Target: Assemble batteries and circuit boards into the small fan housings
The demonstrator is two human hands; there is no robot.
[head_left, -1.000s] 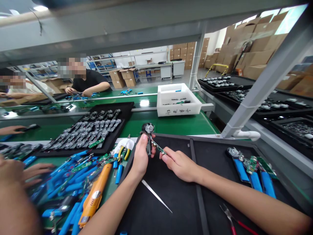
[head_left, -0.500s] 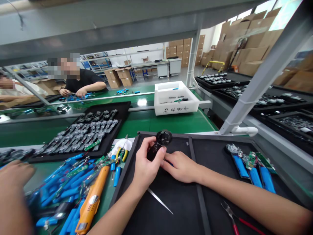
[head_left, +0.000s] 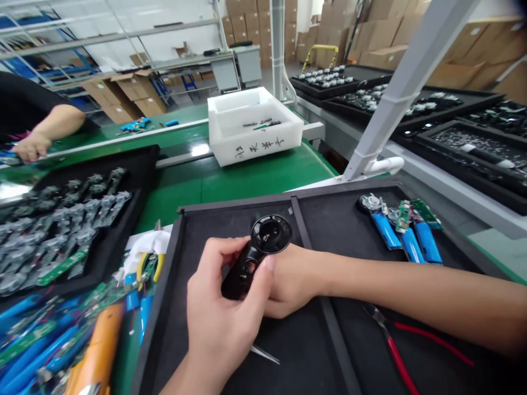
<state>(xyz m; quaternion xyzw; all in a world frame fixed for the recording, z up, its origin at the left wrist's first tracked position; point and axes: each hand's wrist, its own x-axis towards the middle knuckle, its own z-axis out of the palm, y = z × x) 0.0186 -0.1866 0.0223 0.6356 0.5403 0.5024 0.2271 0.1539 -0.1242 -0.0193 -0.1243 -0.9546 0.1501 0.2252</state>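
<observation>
My left hand (head_left: pixel 224 307) is closed around a black plastic handle-shaped housing (head_left: pixel 242 274), whose round open head (head_left: pixel 272 233) faces up towards me. My right hand (head_left: pixel 290 288) lies just behind it, its fingers hidden by my left hand, so any grip there does not show. Both hands are over a black foam-lined tray (head_left: pixel 329 356). Steel tweezers (head_left: pixel 265 354) lie partly under my left hand. Red-handled wire cutters (head_left: pixel 391 343) lie to the lower right, and blue cylindrical cells with green circuit boards (head_left: pixel 405 233) lie at the tray's far right.
To the left are yellow-handled pliers (head_left: pixel 148 267), an orange electric screwdriver (head_left: pixel 97 356), a heap of blue cells (head_left: pixel 41 343) and a black tray of grey parts (head_left: pixel 69 230). A white plastic bin (head_left: pixel 251 126) sits on a green conveyor belt (head_left: pixel 234 178). A co-worker's hand (head_left: pixel 31 147) is at far left.
The view has swung down and right, so everything sits further left and up. The housing has turned, its open head now facing me, and my right hand has slid behind my left hand.
</observation>
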